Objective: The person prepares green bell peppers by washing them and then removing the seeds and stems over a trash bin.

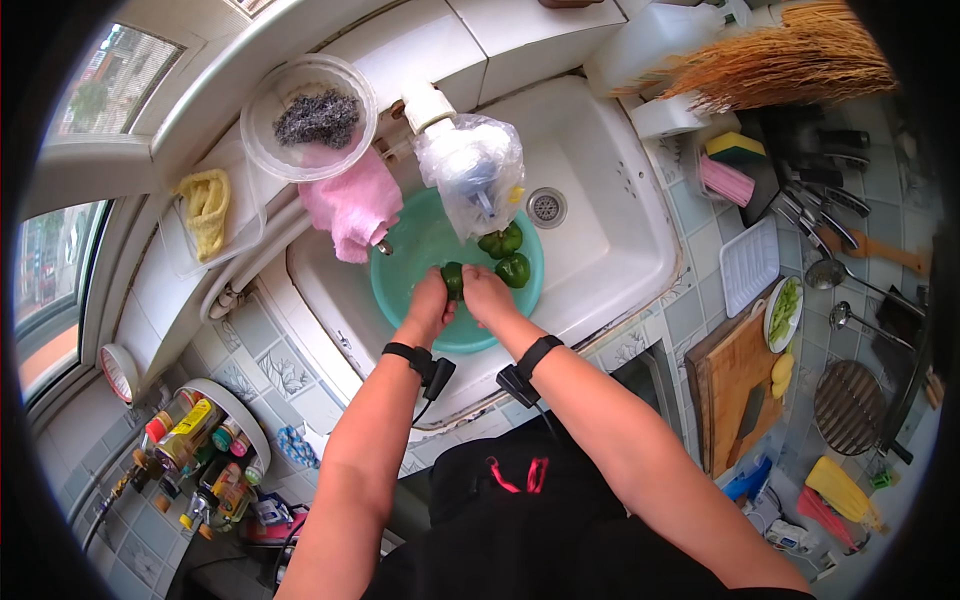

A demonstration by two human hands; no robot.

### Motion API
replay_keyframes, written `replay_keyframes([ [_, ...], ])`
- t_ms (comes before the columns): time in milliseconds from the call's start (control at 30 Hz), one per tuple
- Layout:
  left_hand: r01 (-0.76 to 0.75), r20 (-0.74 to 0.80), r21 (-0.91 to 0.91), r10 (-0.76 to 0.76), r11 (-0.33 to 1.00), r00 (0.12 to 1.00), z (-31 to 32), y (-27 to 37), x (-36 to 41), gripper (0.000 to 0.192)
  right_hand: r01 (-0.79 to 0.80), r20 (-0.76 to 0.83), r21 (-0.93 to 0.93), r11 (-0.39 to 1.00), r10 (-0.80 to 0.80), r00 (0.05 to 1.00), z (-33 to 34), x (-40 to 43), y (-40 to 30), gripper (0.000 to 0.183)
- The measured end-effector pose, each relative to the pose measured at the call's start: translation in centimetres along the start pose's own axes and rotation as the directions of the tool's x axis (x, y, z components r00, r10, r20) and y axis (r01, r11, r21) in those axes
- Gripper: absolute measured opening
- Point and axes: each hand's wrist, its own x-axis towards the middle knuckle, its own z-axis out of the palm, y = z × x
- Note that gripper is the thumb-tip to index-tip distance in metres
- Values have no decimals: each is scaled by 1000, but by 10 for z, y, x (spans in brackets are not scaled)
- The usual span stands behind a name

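Observation:
A green bell pepper point(452, 280) is held between my left hand point(429, 301) and my right hand point(486, 297), over the teal plastic basin point(390, 315). The fingers of both hands close on its two sides. Beyond my right hand, two more green bell peppers point(513, 270) lie against the basin's right side, the farther one point(501, 241) partly under a plastic bag point(474, 169) that wraps the faucet. The basin stands in the left part of the white sink point(600, 217). A black strap with a small device is on each wrist.
Left of the faucet, a pink cloth point(352, 206) hangs below a clear tub point(309, 116) holding a steel wool scrubber. A clear tray with a yellow cloth point(204, 214) sits by the window. At right are a cutting board with a knife point(739, 390) and a plate of chopped green vegetable point(784, 315).

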Motion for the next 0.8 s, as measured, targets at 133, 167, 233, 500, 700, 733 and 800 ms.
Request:
replay_keyframes([
  [133, -94, 90, -17, 95, 995, 991, 12, 6, -3, 45, 49, -46, -58, 997, -52, 998, -3, 9, 6, 51],
  [167, -152, 35, -85, 155, 985, 987, 24, 10, -12, 46, -92, -45, 105, 990, 98, 994, -6, 13, 7, 50],
  [233, -215, 85, -87, 223, 973, 971, 33, 6, -18, 47, -223, -17, 267, 938, 236, 972, -9, 20, 7, 49],
  [500, -230, 47, 234, 226, 945, 973, 24, 9, -6, 69, 120, -93, -246, 962, -146, 985, -9, 10, 16, 46],
  [700, -185, 105, 228, 165, 956, 981, 17, -2, -6, 81, 74, 28, -25, 997, -73, 997, -14, 7, 25, 51],
  [733, -229, 172, 220, 193, 948, 966, 14, -7, -7, 78, 33, 74, -26, 999, -31, 997, -20, 7, 24, 51],
  [800, -269, 244, 208, 216, 941, 945, 10, -13, -10, 75, -5, 142, -29, 1000, 9, 990, -30, 12, 21, 50],
])
